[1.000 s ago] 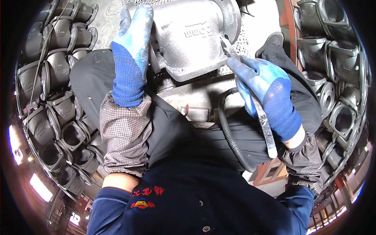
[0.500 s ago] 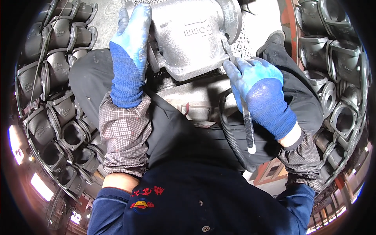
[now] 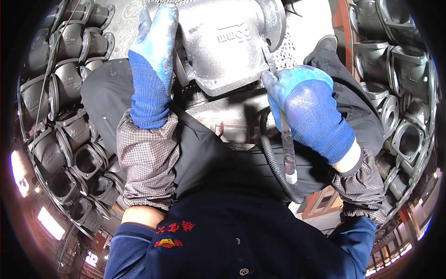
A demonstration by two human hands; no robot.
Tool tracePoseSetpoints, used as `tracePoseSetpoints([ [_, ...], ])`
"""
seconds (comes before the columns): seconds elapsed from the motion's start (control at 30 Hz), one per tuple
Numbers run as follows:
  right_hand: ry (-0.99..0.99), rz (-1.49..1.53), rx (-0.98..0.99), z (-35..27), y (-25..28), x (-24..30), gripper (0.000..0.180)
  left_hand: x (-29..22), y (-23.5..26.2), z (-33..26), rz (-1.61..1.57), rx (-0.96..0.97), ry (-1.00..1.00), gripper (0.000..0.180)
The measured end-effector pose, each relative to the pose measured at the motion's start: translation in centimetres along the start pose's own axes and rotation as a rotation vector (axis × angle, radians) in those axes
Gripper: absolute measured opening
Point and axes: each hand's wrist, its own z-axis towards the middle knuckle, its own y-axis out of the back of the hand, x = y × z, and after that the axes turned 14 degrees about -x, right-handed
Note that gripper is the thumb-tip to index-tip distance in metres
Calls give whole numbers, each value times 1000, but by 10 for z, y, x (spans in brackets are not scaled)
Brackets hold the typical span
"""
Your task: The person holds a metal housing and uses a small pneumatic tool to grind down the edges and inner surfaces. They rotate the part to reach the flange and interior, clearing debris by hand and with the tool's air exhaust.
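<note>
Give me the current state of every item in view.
Flanged pipe casting: raised markings facing up
Left gloved hand: open beside the casting
Slim hand tool: held, tip at the casting's right side
Right gloved hand: closed around the tool
Corrugated hose: bent in a curve
Castings at left: stacked
Castings at right: stacked

A casting (image 3: 227, 56) lies by the near edge of the worktop (image 3: 223, 109), between the left hand (image 3: 160, 42) and the right hand (image 3: 299, 88). A hose (image 3: 274, 162) runs just left of the right hand's tool (image 3: 288, 151). Stacked castings (image 3: 72, 83) stand beyond both legs (image 3: 104, 86).
</note>
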Motion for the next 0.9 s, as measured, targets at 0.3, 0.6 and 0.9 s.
tracePoseSetpoints([
  [0.3, -73, 159, 89, 1, 6, 1, 26, -3, 0, 3, 71, -31, -38, 38],
  [0.6, -313, 364, -201, -13, -1, 8, 35, 4, 4, 2, 70, -8, -88, 37],
  [0.9, -694, 576, -552, -30, -30, 16, 28, 7, 5, -1, 86, 27, -95, 38],
])
